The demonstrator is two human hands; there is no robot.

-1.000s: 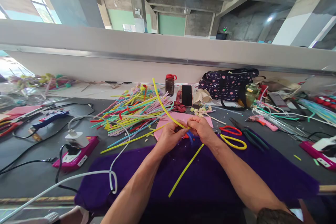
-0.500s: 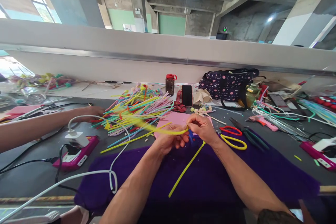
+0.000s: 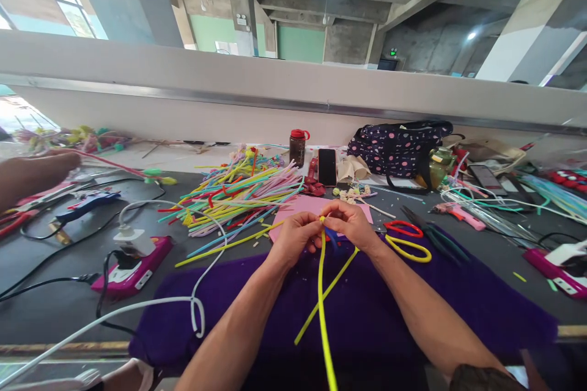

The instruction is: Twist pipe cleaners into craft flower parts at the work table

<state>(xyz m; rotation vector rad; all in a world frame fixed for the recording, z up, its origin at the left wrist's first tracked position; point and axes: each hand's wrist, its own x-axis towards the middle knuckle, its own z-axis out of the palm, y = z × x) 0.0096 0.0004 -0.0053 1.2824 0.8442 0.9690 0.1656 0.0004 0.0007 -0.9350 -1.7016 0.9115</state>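
My left hand (image 3: 296, 237) and my right hand (image 3: 351, 224) meet over the far edge of a purple cloth (image 3: 238, 305). Both pinch a yellow pipe cleaner (image 3: 323, 299) at its bend. Its two tails hang toward me and cross over the cloth. A small blue piece (image 3: 333, 237) shows between my fingers. A pink sheet (image 3: 302, 206) lies just beyond my hands.
A pile of coloured pipe cleaners (image 3: 238, 190) lies at the back left. Red and yellow scissors (image 3: 406, 239) and dark pliers (image 3: 433, 233) rest to the right. A pink glue gun stand (image 3: 132, 270) with cables sits left. Another person's hand (image 3: 34, 171) is at the far left.
The pipe cleaner's long end swung from pointing up and back, over to the left, then down toward me across the cloth. The other person's arm reached in and drew back left.
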